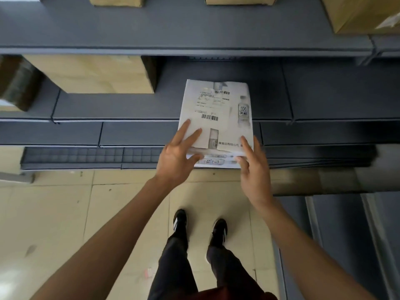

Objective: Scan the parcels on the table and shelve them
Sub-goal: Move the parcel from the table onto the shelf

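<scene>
At the centre of the frame a white box (216, 118) printed with barcodes and bottle pictures lies partly on a dark grey shelf (112, 107), its near end jutting out over the shelf edge. The left hand (176, 158) rests straight fingers on the box's near left corner with the thumb under its edge, and the right hand (254, 169) touches the near right corner with fingers extended. A brown carton (93, 74) sits on the same shelf at the upper left, and two black shoes (200, 224) stand on the pale tiled floor (54, 213) below.
</scene>
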A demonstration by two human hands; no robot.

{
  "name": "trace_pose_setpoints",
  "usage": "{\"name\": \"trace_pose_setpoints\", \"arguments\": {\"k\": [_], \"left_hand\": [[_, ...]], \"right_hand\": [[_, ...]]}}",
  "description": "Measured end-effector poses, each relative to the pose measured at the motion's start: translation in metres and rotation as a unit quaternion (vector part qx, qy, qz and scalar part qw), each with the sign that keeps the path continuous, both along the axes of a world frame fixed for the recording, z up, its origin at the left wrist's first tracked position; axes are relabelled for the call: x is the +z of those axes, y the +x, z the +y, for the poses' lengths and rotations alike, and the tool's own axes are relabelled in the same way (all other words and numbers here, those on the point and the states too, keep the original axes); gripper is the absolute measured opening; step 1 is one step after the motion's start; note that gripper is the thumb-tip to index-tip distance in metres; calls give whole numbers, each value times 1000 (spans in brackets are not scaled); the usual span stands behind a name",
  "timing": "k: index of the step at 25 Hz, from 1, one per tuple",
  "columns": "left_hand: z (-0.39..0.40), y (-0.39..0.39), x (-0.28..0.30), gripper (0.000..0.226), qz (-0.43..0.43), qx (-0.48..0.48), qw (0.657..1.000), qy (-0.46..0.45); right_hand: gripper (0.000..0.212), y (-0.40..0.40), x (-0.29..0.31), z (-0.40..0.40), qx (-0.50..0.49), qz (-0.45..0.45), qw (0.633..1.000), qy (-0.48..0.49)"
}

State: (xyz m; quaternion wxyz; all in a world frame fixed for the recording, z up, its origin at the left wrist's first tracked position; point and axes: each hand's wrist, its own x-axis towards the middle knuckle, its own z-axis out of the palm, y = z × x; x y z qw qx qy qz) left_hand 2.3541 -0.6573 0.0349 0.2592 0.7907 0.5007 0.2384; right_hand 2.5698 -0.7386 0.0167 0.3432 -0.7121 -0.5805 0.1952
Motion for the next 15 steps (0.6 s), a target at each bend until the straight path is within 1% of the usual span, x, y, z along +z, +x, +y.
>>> {"name": "trace_pose_setpoints", "arguments": {"k": [4,9,15], "left_hand": [[13,11,-23,67,-26,-4,999,24],[42,22,-44,68,-44,7,999,29],[80,40,-62,71,-28,43,998,31]], "right_hand": [[48,13,-26,15,-8,26,1000,8],[45,21,-47,40,-34,17,999,36],[49,28,-68,82,-46,17,998,32]]}}
